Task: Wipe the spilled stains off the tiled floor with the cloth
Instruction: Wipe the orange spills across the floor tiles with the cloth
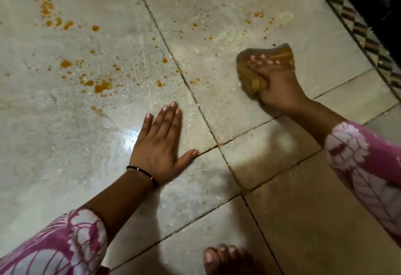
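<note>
A bare foot (230, 259) is resting on the tiled floor (303, 220) at 6 o'clock. The left hand (160, 146) is lying flat near centre, fingers (169, 118) released and extended, bracing on the tile. The right hand (275, 86) is sitting at 2 o'clock, fingers clenched around the cloth (267, 57) and pressing it onto the floor. Orange stains (102, 86) are spreading from 9 to 11 o'clock, with smaller spots toward 1 o'clock, well apart from the cloth.
</note>
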